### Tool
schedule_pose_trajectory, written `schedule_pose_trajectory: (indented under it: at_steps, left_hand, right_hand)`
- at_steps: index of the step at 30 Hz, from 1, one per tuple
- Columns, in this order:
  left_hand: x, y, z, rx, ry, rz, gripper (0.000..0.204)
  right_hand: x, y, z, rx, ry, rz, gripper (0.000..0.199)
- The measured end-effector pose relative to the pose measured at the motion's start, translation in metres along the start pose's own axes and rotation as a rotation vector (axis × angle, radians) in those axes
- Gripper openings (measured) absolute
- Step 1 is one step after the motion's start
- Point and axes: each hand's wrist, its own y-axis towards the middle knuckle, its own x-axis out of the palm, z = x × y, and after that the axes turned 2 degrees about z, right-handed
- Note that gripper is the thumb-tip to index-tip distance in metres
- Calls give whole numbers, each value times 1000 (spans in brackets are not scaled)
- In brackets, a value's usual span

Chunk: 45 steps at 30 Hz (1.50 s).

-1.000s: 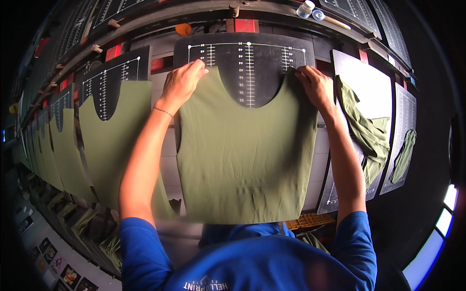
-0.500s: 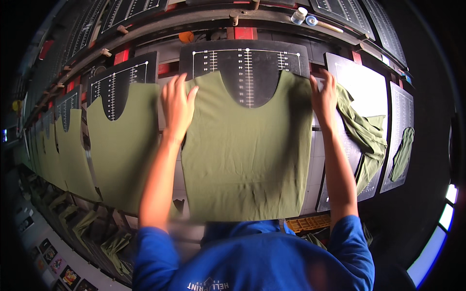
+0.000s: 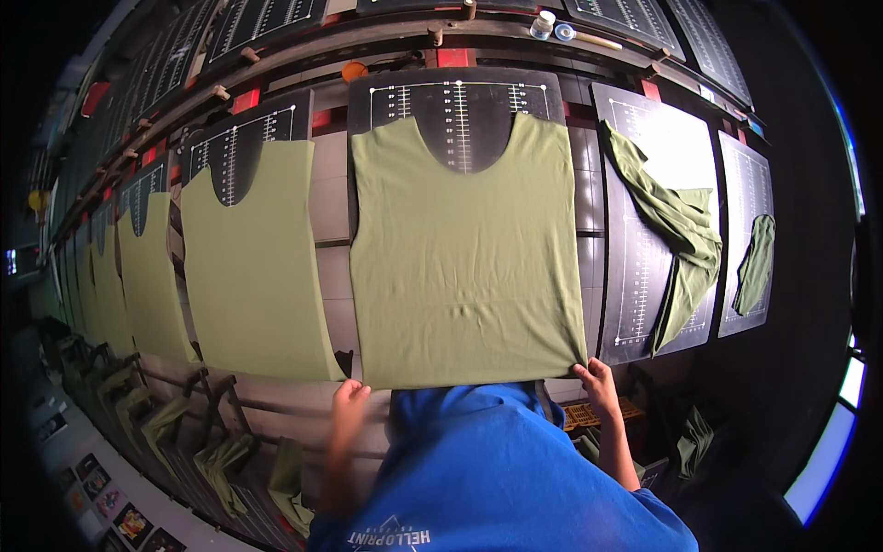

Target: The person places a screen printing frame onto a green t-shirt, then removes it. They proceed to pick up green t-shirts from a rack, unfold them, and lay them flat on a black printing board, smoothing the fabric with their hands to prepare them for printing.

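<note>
An olive-green shirt panel [image 3: 464,267] with a scooped neckline lies spread over a black printing board [image 3: 497,97] marked with white scales. My left hand [image 3: 349,402] is at the panel's near left corner, its fingers closed on the hem. At the near right corner, my right hand [image 3: 600,385] pinches the hem between thumb and fingers. Slight creases run across the cloth's lower half. To the left, a second green panel [image 3: 253,267] lies flat on its own board. A crumpled green piece [image 3: 676,221] rests on the board to the right.
Further green panels [image 3: 145,276] line the row leftward. Another folded green piece [image 3: 756,262] lies on the far right board. Beyond the boards runs a wooden rail [image 3: 386,39] with a white bottle [image 3: 543,24] and tape roll [image 3: 564,33]. A yellow crate [image 3: 602,411] sits below, right.
Both hands have come down from the panel's shoulder edges to its near hem corners and grip there. The panel now lies flatter, with fewer wrinkles.
</note>
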Motion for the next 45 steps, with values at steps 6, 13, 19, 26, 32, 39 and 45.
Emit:
schedule_pose_trajectory:
  at_steps: [6, 13, 19, 26, 32, 39, 45]
  left_hand:
    - [2, -3, -5, 70, 16, 72, 17]
    - [3, -9, -10, 112, 23, 152, 15]
    - [4, -9, -16, 144, -25, 221, 15]
    - [4, -6, -10, 77, 14, 159, 15]
    - [20, 36, 86, 307, 289, 319, 16]
    - [62, 250, 275, 844, 369, 503, 37]
    - [64, 323, 325, 738, 535, 402, 17]
  right_hand:
    - [-22, 11, 25, -65, -466, -47, 32]
    - [-25, 21, -69, -47, -858, 114, 39]
    - [71, 72, -128, -1021, -907, 55, 49]
    - [133, 188, -231, -1256, -1204, 249, 74]
    - [246, 49, -101, -1444, -1258, -579, 75]
    - [257, 127, -191, -1647, -1306, -689, 80]
    - [269, 210, -282, -1709, -1254, -522, 80]
